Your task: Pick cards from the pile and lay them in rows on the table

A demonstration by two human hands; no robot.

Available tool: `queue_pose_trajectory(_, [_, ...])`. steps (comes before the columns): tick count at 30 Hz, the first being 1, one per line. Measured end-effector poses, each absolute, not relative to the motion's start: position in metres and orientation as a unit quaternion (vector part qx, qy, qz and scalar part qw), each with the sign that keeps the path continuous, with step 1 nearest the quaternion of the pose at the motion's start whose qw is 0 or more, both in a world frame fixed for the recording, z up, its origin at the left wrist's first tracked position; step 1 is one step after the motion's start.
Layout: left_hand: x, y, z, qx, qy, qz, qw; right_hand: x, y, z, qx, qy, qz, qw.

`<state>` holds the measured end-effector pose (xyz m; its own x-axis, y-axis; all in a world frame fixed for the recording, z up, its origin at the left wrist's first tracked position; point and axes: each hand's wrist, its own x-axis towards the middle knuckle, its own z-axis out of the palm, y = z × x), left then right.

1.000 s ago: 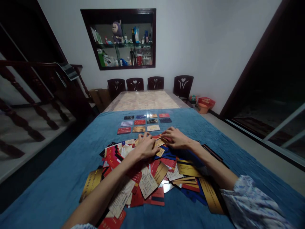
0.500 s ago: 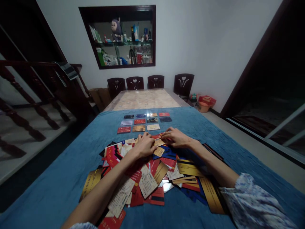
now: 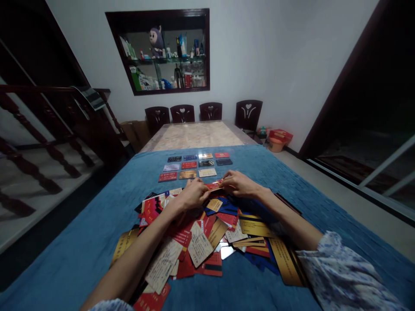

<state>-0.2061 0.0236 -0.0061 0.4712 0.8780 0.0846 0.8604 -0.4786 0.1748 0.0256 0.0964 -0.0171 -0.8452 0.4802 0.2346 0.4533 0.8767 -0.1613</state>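
A red card (image 3: 214, 186) is stretched between my two hands at the far edge of a heap of cards. My left hand (image 3: 195, 193) pinches its left end with curled fingers. At its right end, the fingers of my right hand (image 3: 239, 184) are closed on the card. The heap, with a cream printed card (image 3: 200, 244) and a gold card (image 3: 254, 225) in it, spreads under both forearms in overlapping layers. Beyond my hands several cards lie in rows, among them a gold card (image 3: 188, 174) and a white card (image 3: 207, 172).
A blue cloth (image 3: 106, 216) covers the near part of the table, and the stone-patterned top (image 3: 197, 134) shows past it. Dark chairs (image 3: 248, 114) line the far end. A wooden railing (image 3: 35, 149) stands at left, an orange bucket (image 3: 275, 144) at right.
Between my hands a tan card face showed before; now a red face shows there. My left hand has turned slightly and its fingers have closed in. The rows of cards look the same.
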Motion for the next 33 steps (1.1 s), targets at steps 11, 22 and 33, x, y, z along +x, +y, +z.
queue_pose_trajectory(11, [-0.216, 0.034, -0.013, 0.848, 0.491, 0.192, 0.047, 0.021, 0.103, -0.031, -0.268, -0.940, 0.064, 0.202])
queue_pose_trajectory(22, [-0.212, 0.032, -0.013, 0.852, 0.496, 0.167, 0.024, 0.018, 0.104, -0.040, -0.299, -0.927, 0.063, 0.219])
queue_pose_trajectory(33, [-0.214, 0.034, -0.017, 0.854, 0.477, 0.201, 0.054, 0.018, 0.105, -0.048, -0.297, -0.914, 0.097, 0.260])
